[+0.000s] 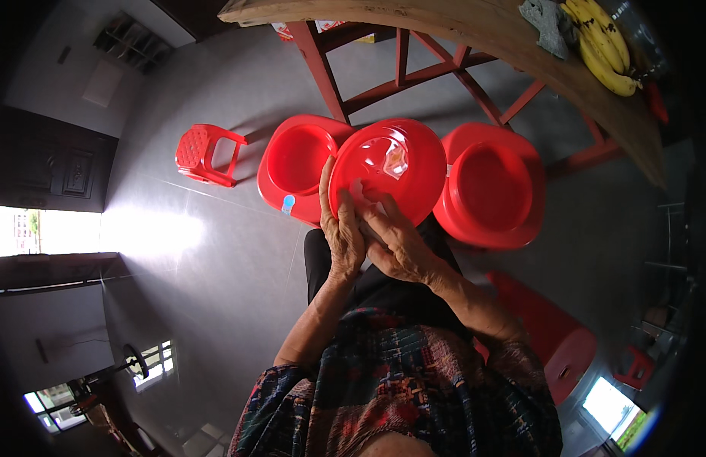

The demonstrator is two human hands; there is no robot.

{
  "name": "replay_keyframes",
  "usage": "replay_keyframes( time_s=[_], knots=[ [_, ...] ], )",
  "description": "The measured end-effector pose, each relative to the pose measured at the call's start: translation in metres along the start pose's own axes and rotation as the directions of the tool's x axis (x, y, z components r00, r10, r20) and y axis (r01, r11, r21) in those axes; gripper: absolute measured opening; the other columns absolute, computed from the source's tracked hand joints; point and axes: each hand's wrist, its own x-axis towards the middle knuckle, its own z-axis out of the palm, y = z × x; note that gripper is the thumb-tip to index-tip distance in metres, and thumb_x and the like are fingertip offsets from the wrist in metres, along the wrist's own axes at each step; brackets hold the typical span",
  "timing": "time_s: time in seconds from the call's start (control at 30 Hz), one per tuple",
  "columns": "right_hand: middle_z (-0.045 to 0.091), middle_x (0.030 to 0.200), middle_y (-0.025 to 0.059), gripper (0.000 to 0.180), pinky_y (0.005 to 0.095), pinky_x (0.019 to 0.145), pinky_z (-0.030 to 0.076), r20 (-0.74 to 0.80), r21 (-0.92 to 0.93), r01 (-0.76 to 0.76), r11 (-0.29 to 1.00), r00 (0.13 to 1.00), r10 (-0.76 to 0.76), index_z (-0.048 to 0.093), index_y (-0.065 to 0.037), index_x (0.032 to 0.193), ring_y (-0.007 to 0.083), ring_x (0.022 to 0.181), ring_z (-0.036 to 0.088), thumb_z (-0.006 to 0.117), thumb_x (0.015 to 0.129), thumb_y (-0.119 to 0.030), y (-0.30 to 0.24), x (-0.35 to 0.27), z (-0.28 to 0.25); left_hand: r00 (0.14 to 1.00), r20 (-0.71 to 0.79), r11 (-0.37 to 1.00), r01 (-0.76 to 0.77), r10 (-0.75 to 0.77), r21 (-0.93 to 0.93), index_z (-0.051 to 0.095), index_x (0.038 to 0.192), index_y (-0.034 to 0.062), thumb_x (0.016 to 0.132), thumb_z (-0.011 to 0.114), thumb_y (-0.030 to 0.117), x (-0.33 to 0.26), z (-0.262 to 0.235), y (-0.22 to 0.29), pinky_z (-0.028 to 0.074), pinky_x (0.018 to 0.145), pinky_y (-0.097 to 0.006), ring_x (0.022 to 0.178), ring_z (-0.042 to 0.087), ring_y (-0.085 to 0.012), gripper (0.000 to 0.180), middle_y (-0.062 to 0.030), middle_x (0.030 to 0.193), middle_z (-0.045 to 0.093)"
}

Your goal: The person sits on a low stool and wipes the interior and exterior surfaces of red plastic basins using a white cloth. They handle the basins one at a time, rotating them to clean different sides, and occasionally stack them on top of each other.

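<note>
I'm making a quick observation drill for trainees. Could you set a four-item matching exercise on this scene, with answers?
Things:
1. Shiny bowl
2. Bananas
3. Small stool with patterned seat
4. Left hand

Colours or places:
A. Red, on the grey floor at the left
B. At the bowl's lower-left rim
C. Red, near the picture's middle
D. Yellow, at the upper right

Pairs: 1-C, 2-D, 3-A, 4-B

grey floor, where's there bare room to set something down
Bare: grey floor left of the dark trousers, and between the small red stool and the dark door. Crowded: ahead of the trousers, where the held red bowl fills the view between the left red bowl and the right red bowl.
</note>
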Motion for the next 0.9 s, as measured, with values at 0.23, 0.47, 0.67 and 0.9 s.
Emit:
replay_keyframes(
  time_s=[0.23, 0.47, 0.67, 0.9],
  knots=[
    [0.053, 0.112, 0.0143, 0.05, 0.0414, 0.078, 0.051, 0.286, -0.621, 0.349, 0.702, 0.935, -0.211, 0.052, -0.004, 0.111, 0.0313, 0.094, 0.057, 0.072, 0.065, -0.008, 0.026, -0.012, -0.035, 0.985, 0.155, 0.983, -0.104, 0.081, 0.15, 0.032, 0.142, 0.008, 0.097, 0.044, 0.023, 0.015, -0.009, 0.016, 0.038, 0.099, -0.032, 0.119, 0.046, -0.0195, 0.049, -0.0113, 0.135, 0.046],
    [0.056, 0.103, 0.0137, 0.033, 0.0364, 0.063, 0.049, 0.059, -0.638, 0.211, 0.741, 0.972, -0.226, 0.057, -0.003, 0.103, 0.0262, 0.072, 0.056, 0.06, 0.071, -0.013, 0.013, -0.014, -0.016, 0.986, 0.163, 0.999, -0.017, 0.025, -0.047, 0.02, 0.146, 0.0091, 0.087, 0.062, 0.018, 0.001, 0.001, 0.003, 0.036, 0.102, -0.035, 0.123, 0.041, -0.023, 0.074, -0.0166, 0.139, 0.038],
    [0.054, 0.104, 0.0164, 0.041, 0.0392, 0.071, 0.05, 0.009, -0.227, 0.153, 0.962, 0.988, -0.155, 0.058, -0.005, 0.109, 0.0311, 0.087, 0.058, 0.068, 0.07, -0.013, 0.007, -0.004, 0.0, 0.988, -0.116, 0.992, -0.11, 0.103, -0.054, 0.021, 0.146, 0.009, 0.091, 0.049, 0.016, -0.013, 0.0, -0.015, 0.034, 0.104, -0.036, 0.125, 0.041, -0.0236, 0.062, -0.0144, 0.144, 0.035],
    [0.055, 0.11, 0.0116, 0.034, 0.0437, 0.079, 0.048, 0.256, -0.692, 0.257, 0.675, 0.961, -0.104, 0.059, -0.008, 0.11, 0.0312, 0.102, 0.053, 0.06, 0.077, -0.012, 0.044, -0.01, -0.04, 0.999, -0.03, 0.997, -0.033, 0.031, -0.069, 0.032, 0.143, 0.01, 0.096, 0.047, 0.022, -0.01, -0.001, 0.003, 0.034, 0.105, -0.037, 0.123, 0.045, -0.0215, 0.051, -0.0089, 0.144, 0.038]
  ],
)
